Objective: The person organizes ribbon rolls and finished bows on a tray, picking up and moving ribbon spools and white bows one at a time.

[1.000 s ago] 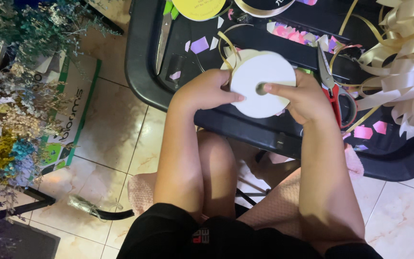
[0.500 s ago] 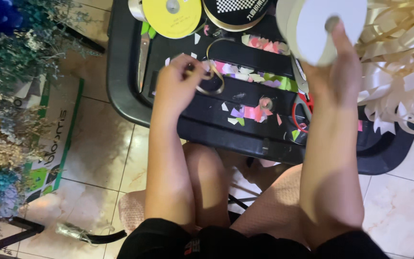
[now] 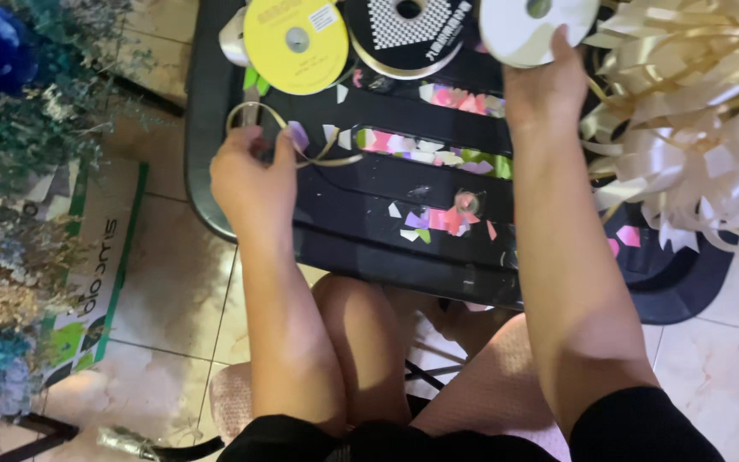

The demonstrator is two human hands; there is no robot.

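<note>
under right fingers (image 3: 562,47), white ribbon spool (image 3: 532,21)

One head-worn view, looking steeply down, close over the knees and black tray (image 3: 215,171)

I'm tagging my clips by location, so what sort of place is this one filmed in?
Probably a home or small-shop corner for florist or gift-wrap craft. Ribbon spools, like the yellow spool, lie on a black tray on a tiled floor, beside dried flowers and cream ribbon bows.

Left hand (image 3: 254,184) curled near; right hand (image 3: 545,85) stretched far forward.
</note>
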